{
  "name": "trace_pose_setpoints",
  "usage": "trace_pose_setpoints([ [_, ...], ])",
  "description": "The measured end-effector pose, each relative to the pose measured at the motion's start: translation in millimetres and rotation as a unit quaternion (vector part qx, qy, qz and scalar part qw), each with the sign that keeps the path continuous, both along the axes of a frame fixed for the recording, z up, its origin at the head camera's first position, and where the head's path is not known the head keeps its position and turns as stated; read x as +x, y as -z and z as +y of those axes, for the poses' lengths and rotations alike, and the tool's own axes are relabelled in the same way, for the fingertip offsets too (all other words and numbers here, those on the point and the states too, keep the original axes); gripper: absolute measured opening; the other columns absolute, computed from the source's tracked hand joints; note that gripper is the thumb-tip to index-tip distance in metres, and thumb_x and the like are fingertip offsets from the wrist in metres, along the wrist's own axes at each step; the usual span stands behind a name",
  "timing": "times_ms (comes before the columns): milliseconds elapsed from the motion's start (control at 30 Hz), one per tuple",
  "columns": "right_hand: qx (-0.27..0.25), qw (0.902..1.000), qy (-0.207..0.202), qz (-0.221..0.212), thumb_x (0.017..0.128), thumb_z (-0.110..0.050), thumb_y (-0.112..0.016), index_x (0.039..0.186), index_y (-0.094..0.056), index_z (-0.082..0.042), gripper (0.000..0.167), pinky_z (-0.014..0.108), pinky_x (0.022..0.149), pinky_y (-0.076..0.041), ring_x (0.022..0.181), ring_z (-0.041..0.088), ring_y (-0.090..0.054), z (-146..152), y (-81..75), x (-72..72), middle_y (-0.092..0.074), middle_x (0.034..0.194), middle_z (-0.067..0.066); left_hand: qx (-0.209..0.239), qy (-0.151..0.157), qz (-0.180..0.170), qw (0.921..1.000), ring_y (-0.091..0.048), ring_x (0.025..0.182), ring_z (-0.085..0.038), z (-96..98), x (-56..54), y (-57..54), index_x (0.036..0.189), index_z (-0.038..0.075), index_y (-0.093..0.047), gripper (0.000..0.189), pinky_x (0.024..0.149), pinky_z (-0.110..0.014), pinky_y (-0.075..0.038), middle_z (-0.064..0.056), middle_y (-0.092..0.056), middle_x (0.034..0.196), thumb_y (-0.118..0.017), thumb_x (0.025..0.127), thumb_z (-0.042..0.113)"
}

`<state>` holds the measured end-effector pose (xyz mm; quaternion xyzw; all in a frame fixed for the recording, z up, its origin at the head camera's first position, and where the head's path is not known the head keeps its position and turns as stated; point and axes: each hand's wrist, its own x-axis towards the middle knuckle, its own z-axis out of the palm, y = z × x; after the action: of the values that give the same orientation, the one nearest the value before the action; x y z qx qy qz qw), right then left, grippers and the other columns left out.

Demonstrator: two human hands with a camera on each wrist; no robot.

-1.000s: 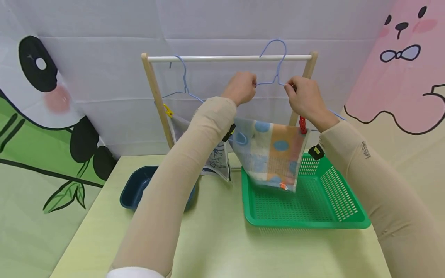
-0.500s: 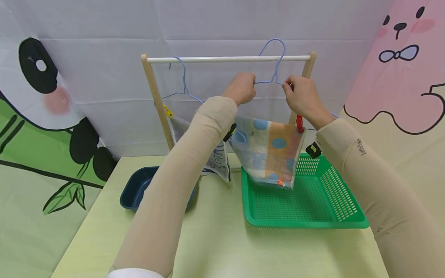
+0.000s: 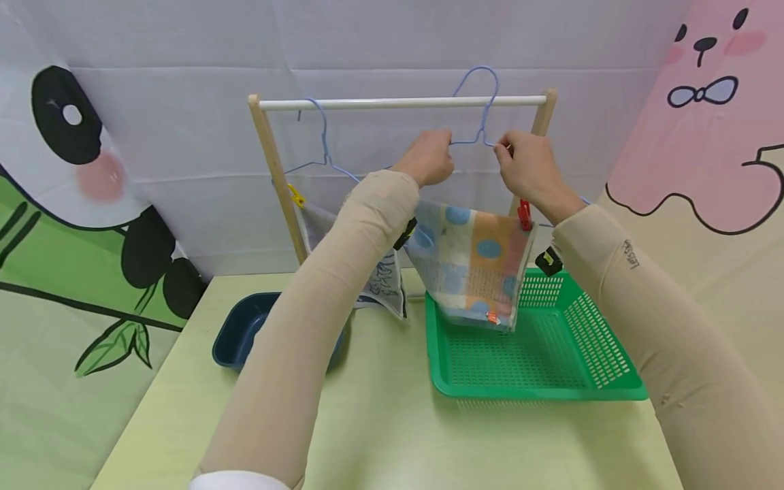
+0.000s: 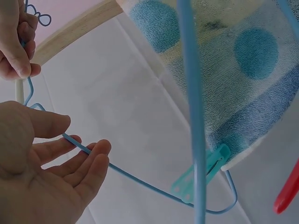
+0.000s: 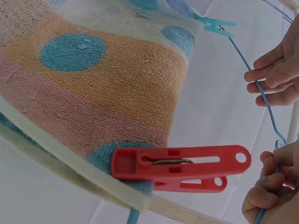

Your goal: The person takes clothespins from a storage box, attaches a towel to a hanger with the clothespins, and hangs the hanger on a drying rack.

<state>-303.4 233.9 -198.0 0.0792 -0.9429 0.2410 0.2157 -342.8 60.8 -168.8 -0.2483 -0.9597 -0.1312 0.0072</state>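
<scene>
A blue wire clothes hanger (image 3: 482,129) has its hook over the white bar (image 3: 398,104), the hook's tip hidden behind it. My left hand (image 3: 427,158) holds the hanger's left arm; in the left wrist view the wire lies between thumb and loosely bent fingers (image 4: 93,163). On the other side of the hook, my right hand (image 3: 529,167) pinches the wire between thumb and fingertips. Below hangs a towel (image 3: 468,269) with coloured bands and blue dots, clipped by a red clothespin (image 3: 525,214) and a teal clothespin (image 4: 205,172).
Another blue hanger (image 3: 324,136) hangs at the bar's left, with a grey printed cloth (image 3: 382,282) and a yellow clothespin (image 3: 297,196). A green basket (image 3: 539,393) stands under the towel. A dark blue basin (image 3: 229,333) sits left, partly behind my left arm.
The hanger and right hand have shifted slightly left and up. The hook's tip, seen in front of the bar earlier, is now behind it. The towel swings a little left.
</scene>
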Motion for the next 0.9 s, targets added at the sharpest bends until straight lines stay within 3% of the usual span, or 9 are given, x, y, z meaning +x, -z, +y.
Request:
trace_pose_setpoints([
  [233, 0.002, 1.0000, 0.001, 0.001, 0.101, -0.022, -0.038, 0.112, -0.061, 0.004, 0.037, 0.038, 0.071, -0.044, 0.080, 0.028, -0.056, -3, 1.6, -0.6, -0.063, 0.099, 0.018, -0.014, -0.013, -0.063, 0.9979, -0.026, 0.138, -0.022, 0.1, 5.0, -0.7, 0.151, 0.005, -0.012, 0.056, 0.109, -0.029, -0.026, -0.011, -0.025, 0.153, -0.033, 0.100, 0.011],
  [433, 0.010, 0.9999, -0.003, 0.010, 0.101, -0.020, -0.040, 0.110, -0.063, 0.005, 0.035, 0.040, 0.072, -0.046, 0.080, 0.029, -0.057, -4, 5.5, -1.8, -0.064, 0.098, 0.020, -0.025, -0.011, -0.073, 0.9969, -0.029, 0.137, -0.022, -0.8, 5.9, 2.8, 0.151, 0.005, -0.010, 0.056, 0.107, -0.029, -0.029, -0.011, -0.025, 0.152, -0.032, 0.100, 0.012],
  [633, 0.011, 0.9999, -0.009, -0.002, 0.101, -0.021, -0.038, 0.113, -0.061, 0.005, 0.036, 0.039, 0.068, -0.045, 0.078, 0.029, -0.056, -4, 8.3, -1.6, -0.063, 0.098, 0.020, -0.019, -0.003, -0.067, 0.9976, -0.038, 0.131, -0.021, -2.1, 6.8, 6.1, 0.149, 0.008, -0.019, 0.051, 0.102, -0.029, -0.036, -0.010, -0.034, 0.147, -0.034, 0.100, 0.012],
  [900, 0.012, 0.9997, -0.019, -0.014, 0.101, -0.019, -0.040, 0.111, -0.061, 0.005, 0.033, 0.039, 0.068, -0.045, 0.079, 0.029, -0.056, -6, 14.8, -2.2, -0.062, 0.098, 0.019, -0.035, 0.004, -0.073, 0.9967, -0.032, 0.135, -0.023, -5.9, 5.9, 10.6, 0.150, 0.008, -0.017, 0.055, 0.107, -0.031, -0.030, -0.011, -0.030, 0.150, -0.036, 0.098, 0.012],
])
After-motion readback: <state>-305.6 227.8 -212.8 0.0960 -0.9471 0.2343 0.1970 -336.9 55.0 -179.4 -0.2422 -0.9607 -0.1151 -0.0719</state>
